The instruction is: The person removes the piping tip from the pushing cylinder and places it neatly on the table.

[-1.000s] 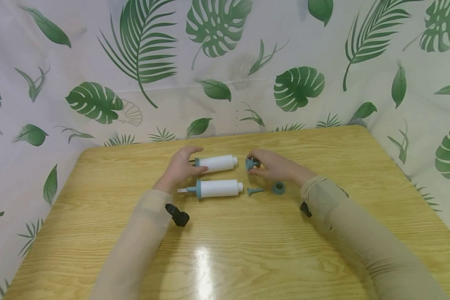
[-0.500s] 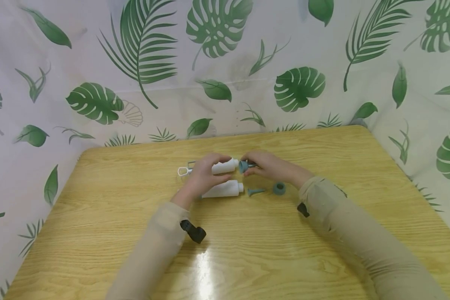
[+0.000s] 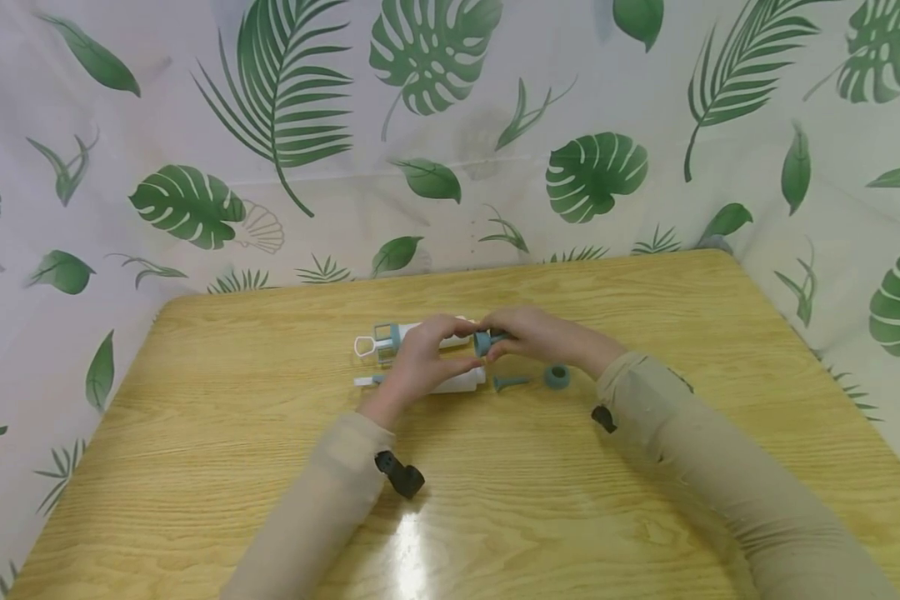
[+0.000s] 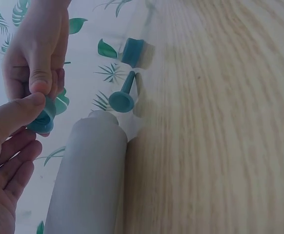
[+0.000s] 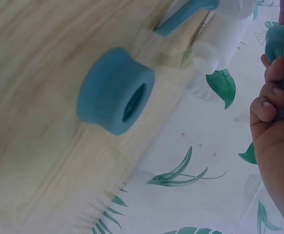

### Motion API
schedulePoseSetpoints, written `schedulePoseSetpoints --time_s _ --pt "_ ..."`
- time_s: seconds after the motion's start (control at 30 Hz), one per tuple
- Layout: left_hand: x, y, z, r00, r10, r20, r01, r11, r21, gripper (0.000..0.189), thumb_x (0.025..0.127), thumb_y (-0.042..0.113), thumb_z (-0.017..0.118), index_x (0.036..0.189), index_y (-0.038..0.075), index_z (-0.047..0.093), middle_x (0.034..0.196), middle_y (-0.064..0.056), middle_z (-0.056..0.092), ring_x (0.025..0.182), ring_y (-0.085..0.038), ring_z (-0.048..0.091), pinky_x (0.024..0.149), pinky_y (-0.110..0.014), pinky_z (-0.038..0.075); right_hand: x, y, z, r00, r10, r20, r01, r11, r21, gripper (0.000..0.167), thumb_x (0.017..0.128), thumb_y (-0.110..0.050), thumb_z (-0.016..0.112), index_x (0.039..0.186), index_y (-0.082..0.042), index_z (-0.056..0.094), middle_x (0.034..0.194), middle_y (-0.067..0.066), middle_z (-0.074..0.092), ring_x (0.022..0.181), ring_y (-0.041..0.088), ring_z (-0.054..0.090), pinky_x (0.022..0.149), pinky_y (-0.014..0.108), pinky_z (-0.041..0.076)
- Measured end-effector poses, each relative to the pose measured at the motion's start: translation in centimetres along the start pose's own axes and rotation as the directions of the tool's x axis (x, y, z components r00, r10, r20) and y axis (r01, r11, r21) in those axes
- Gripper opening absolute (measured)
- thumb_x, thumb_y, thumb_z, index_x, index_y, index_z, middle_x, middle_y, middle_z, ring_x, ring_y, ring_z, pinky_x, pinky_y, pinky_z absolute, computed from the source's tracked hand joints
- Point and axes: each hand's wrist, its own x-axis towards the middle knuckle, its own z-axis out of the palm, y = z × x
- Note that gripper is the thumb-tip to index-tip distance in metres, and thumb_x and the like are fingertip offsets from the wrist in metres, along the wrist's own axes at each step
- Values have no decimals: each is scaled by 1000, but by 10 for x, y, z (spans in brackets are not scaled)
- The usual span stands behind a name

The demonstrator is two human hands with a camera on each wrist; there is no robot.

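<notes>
Finger and thumb of my right hand (image 3: 528, 330) grip a teal funnel-shaped nozzle in a cup-like collar (image 3: 482, 343), its wide open end facing left. My left hand (image 3: 418, 360) reaches over the white tubes and pinches the rim of this collar, as the left wrist view shows with the thumb on its edge (image 4: 45, 119). Behind the left hand lies the far white tube (image 3: 412, 334), with a teal collar and a white loop handle (image 3: 364, 345). The near white tube (image 4: 88, 170) lies parallel to it, partly hidden under the left hand.
A loose teal nozzle (image 3: 512, 382) lies just right of the near tube's neck. Beside it rests a teal ring-shaped collar (image 5: 115, 92) with a round hole. The wooden table (image 3: 540, 500) meets a leaf-print cloth (image 3: 487, 150) at its back edge.
My left hand has moved right from the far tube's handle end to the teal piece. My right hand has shifted slightly left with that piece. The tubes lie where they were.
</notes>
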Motion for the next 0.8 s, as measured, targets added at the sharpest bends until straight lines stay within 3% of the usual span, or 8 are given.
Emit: schedulePoseSetpoints --time_s 0.27,0.43,0.57,0.8 --pt "0 1 3 1000 4 -19 -3 1000 19 32 79 13 80 107 4 67 106 -11 65 98 -21 61 87 -37 50 1 -2 1 1000 -2 -2 2 1000 -21 45 87 -20 68 125 3 59 108 7 66 92 15 60 78 32 50" --pt "0 0 1 999 -39 -37 39 999 -9 31 79 12 79 107 4 68 105 -12 66 97 -22 61 86 -39 50 -2 -2 -1 998 58 21 -59 998 31 43 92 -20 62 130 1 55 102 3 67 91 18 63 79 34 50" --pt "-1 0 -3 995 -69 -76 65 996 -55 31 79 11 79 107 4 67 102 -12 66 96 -24 61 85 -43 50 -7 0 -3 994 108 22 -109 993 50 34 97 -15 56 129 -2 53 99 5 67 91 23 65 80 38 51" --pt "-1 -3 -12 989 -101 -108 95 993 -64 32 78 13 80 106 5 68 101 -10 67 95 -27 62 84 -44 50 -16 4 -8 994 112 -15 -112 993 34 19 100 -7 49 116 0 55 98 12 65 84 18 60 75 35 50"
